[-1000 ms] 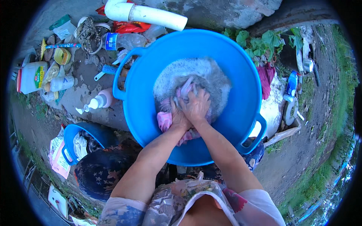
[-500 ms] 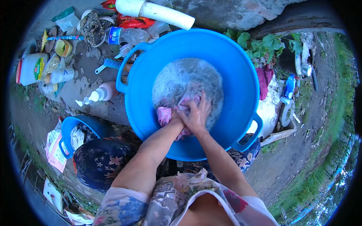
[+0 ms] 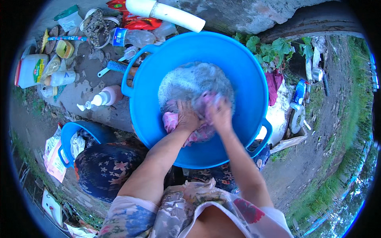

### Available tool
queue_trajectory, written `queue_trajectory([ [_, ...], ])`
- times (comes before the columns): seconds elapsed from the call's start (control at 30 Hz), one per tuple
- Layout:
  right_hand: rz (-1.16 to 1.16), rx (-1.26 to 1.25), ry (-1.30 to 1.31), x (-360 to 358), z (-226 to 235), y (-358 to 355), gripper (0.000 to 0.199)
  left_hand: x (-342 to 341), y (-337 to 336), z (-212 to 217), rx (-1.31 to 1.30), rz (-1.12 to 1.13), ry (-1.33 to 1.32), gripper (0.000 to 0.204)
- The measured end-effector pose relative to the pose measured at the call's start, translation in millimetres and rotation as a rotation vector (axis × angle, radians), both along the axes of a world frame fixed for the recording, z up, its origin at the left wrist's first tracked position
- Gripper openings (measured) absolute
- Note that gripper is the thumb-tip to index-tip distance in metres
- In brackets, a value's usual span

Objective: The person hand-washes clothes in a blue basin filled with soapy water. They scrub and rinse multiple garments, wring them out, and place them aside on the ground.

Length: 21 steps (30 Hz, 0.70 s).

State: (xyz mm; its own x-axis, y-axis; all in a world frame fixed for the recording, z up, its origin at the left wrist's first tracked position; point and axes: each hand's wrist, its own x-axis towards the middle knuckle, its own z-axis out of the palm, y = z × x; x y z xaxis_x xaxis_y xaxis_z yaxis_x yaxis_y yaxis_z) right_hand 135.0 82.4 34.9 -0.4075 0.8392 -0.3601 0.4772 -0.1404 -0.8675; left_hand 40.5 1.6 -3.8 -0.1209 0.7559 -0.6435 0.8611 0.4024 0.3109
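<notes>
Both hands grasp a pink cloth (image 3: 174, 121) in the soapy water at the near side of the blue tub (image 3: 246, 71): left hand (image 3: 187, 118), right hand (image 3: 219, 115). Likely soft, heavy and slippery when wet; best bunched in fistfuls

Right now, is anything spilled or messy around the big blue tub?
Nothing looks spilled: the suds stay inside the blue tub, where both hands press a pink cloth. The one odd thing is a pump bottle lying on its side on the ground beside the tub.
</notes>
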Motion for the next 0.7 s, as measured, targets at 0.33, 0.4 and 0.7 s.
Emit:
queue_trajectory([
  [0.33, 0.104, 0.112, -0.698, -72.9, -22.5, 38.5, 0.044, 1.2, -0.2, -7.8, 0.197, 0.048, 0.104, 0.089],
  [0.4, -0.025, 0.002, -0.536, -51.3, -20.4, 61.1, 0.048, 8.0, 3.7, -7.3, 0.195, 0.069, 0.093, 0.102],
  [0.7, 0.252, 0.707, -0.499, -13.5, -19.9, -50.5, 0.047, 2.4, -8.8, -1.0, 0.146, -0.103, -0.048, 0.066],
])
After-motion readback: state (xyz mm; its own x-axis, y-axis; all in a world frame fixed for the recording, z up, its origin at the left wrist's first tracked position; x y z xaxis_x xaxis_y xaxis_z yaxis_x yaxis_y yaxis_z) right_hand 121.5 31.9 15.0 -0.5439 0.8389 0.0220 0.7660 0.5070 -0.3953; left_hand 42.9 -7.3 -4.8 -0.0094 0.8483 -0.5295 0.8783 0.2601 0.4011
